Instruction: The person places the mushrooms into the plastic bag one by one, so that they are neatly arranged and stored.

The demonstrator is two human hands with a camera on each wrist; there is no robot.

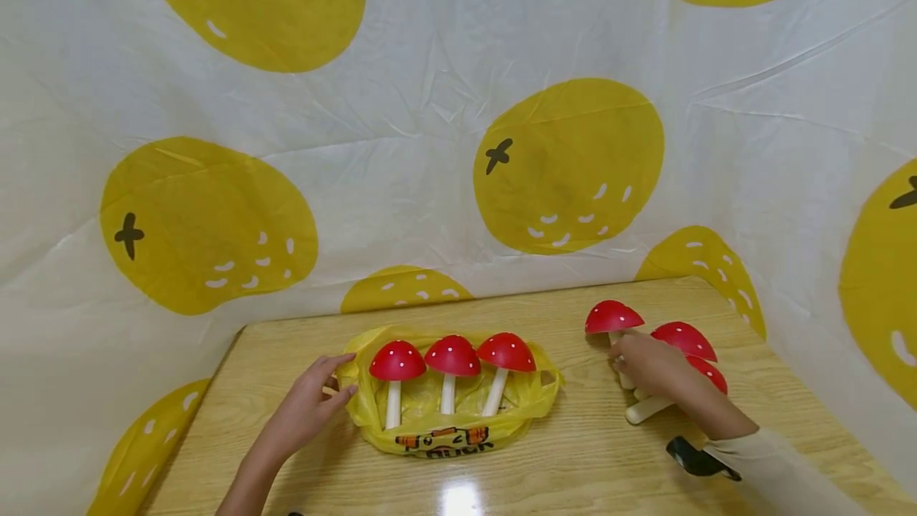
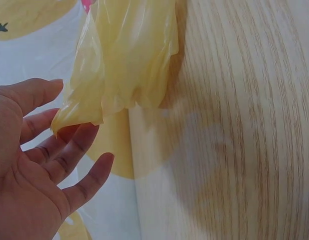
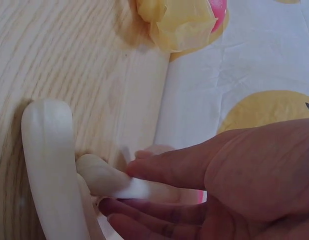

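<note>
Mushroom point(image 1: 611, 317) in your right grip point(image 1: 657, 366) is at the right of the tabletop point(image 1: 573, 460), just beside the other red-capped mushrooms point(image 1: 684, 337) and well apart from the yellow bag point(image 1: 517, 423). Thumb and fingers of that grip pinch its stem point(image 3: 100, 176); whether it is lifted cannot be told. Your left grip point(image 1: 304, 400) is spread, fingertips touching the bag's left edge. Draw the stem upward rather than sideways, since the neighbouring stems lie close and could snag; a light left touch should steady the flimsy rim. The cap points toward the far edge, the stem toward you, so its long axis runs roughly front to back, much like the three bagged mushrooms point(image 1: 453, 357).
</note>
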